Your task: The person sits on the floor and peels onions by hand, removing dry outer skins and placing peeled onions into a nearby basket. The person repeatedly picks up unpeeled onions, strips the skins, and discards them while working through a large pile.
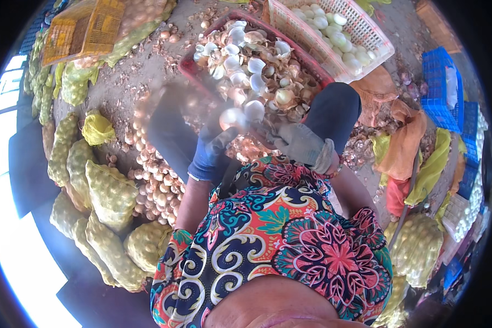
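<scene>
My left hand, in a dark blue glove, holds an onion above my lap. Close on its right is my right hand, in a grey glove, its fingers curled towards the onion; whether they grip a tool is blurred. Just beyond both hands lies a red plastic crate heaped with onion skins and a few onions. Behind it to the right, a white plastic crate holds peeled onions. Unpeeled onions are piled on the floor at my left.
Full mesh sacks of onions stand at the left, near a yellow crate. Orange mesh bags, yellow bags and a blue crate lie at the right. Another full sack sits at lower right. Loose skins litter the floor.
</scene>
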The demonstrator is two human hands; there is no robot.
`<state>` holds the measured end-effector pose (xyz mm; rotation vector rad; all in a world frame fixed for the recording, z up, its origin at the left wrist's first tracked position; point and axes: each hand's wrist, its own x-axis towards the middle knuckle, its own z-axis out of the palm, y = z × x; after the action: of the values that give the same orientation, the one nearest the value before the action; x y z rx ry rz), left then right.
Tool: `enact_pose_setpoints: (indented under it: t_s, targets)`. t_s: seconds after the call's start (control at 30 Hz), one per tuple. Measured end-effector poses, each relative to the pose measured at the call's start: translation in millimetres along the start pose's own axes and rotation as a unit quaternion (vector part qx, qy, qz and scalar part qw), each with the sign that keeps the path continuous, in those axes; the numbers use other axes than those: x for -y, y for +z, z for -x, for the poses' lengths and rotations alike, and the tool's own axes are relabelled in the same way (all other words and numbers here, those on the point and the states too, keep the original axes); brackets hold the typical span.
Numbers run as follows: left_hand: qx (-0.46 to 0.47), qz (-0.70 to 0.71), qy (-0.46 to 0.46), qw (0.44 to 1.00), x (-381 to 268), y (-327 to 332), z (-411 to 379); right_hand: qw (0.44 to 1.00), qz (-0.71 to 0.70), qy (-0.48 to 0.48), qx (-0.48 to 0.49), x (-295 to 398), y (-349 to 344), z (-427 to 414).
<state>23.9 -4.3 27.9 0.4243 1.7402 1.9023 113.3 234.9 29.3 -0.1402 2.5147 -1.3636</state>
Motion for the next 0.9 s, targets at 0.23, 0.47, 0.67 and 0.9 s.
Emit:
enact_pose_setpoints:
  t_s: [0.23, 0.47, 0.67, 0.9]
  targets:
    - [0.063, -0.166, -0.12, 0.977, 1, -21, -39, 0.958, 0.233, -0.104, -0.134, -10, 11, -2]
    - [0.074, -0.292, -0.195, 0.934, 34, -28, -76, 0.922, 0.341, -0.142, -0.118, -20, 5, -15]
    - [0.061, -0.284, -0.073, 0.954, 87, -52, -90, 0.922, 0.345, -0.112, -0.135, -30, 8, -23]
    - [-0.045, -0.066, -0.055, 0.995, 132, -41, -94, 0.935, 0.146, 0.018, -0.324, -64, 6, -40]
